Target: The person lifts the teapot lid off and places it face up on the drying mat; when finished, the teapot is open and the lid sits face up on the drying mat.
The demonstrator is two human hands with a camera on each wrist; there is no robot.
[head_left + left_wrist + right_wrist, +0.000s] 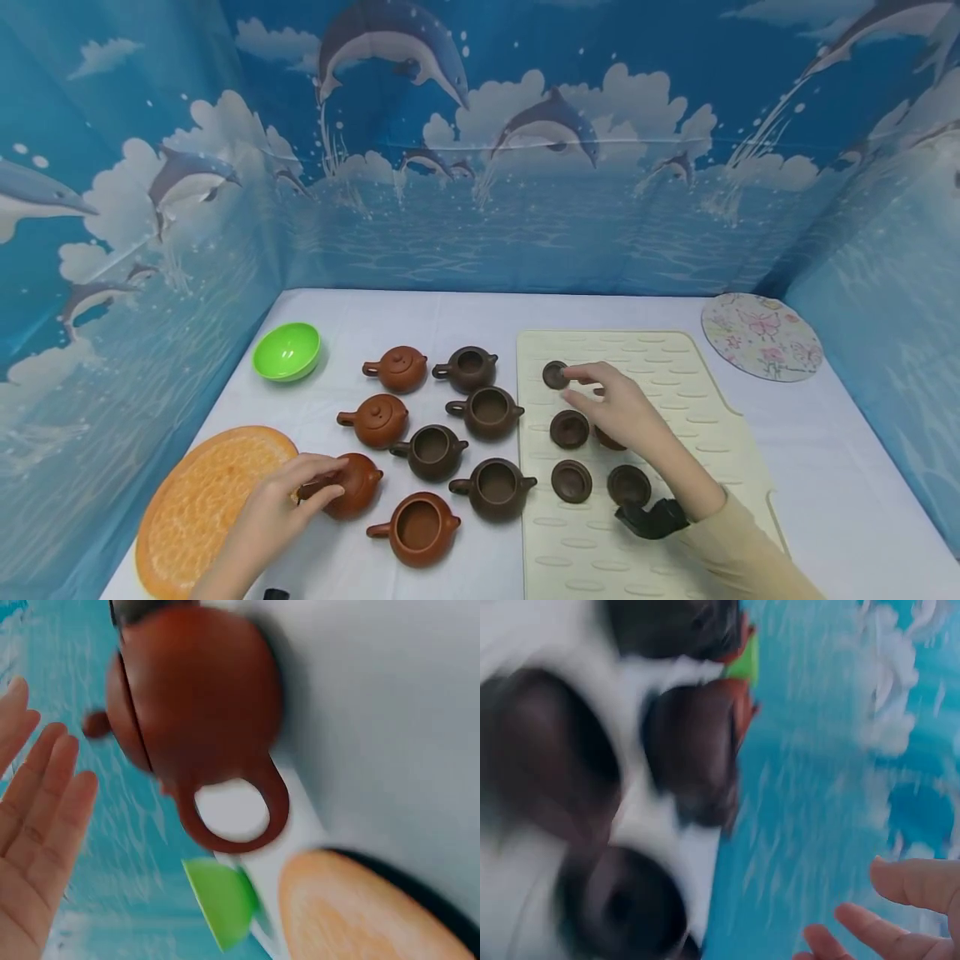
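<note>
My left hand (288,492) hovers at a lidded reddish-brown teapot (360,487). In the left wrist view its fairly straight fingers (45,795) stand apart from the teapot's lid knob (96,724). Over the pale mat my right hand (618,407) reaches toward a small dark lid (553,376), thumb and fingers spread. The right wrist view, blurred, shows nothing between those fingers (915,885). Other dark lids (569,429) lie around it, and a reddish lid (610,440) is partly hidden beneath the hand. Several lidless dark teapots (490,412) stand between the hands.
Two lidded reddish teapots (402,368) stand farther back, and a lidless reddish teapot (420,533) is in front. A green bowl (287,352) sits back left, above a round orange mat (213,500). The cream mat (720,500) lies right, with a floral disc (761,337) behind.
</note>
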